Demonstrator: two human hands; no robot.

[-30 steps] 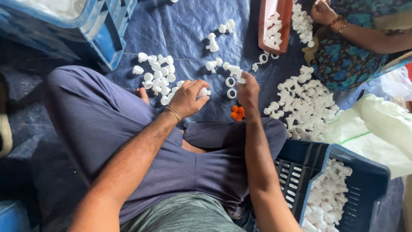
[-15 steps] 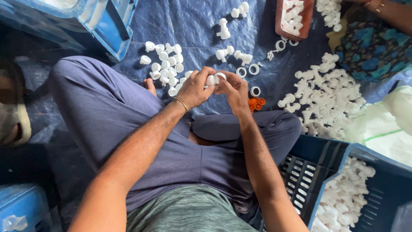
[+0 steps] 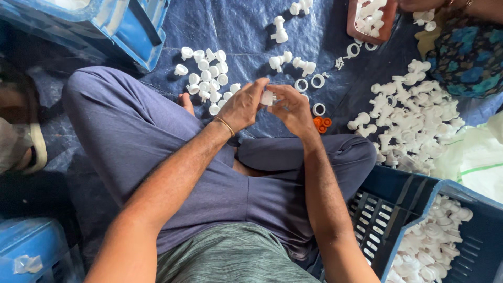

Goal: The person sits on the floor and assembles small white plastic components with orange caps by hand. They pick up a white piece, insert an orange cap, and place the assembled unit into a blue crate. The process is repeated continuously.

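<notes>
light: soft daylight | shadows: dim left edge | focus: sharp, slight edge distortion

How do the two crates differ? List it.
The blue crate at lower right holds many white parts; the upper-left crate shows an empty compartment. The lower one is dark blue with slotted walls; the upper one is lighter. Both are plastic and rest on the blue tarp.

White plastic caps (image 3: 205,73) lie on a blue tarp (image 3: 236,26); orange rings (image 3: 321,123) sit nearby. Trousers (image 3: 157,141) are purple-grey, the right crate (image 3: 398,199) dark blue, the far tray (image 3: 369,21) reddish-brown.
</notes>
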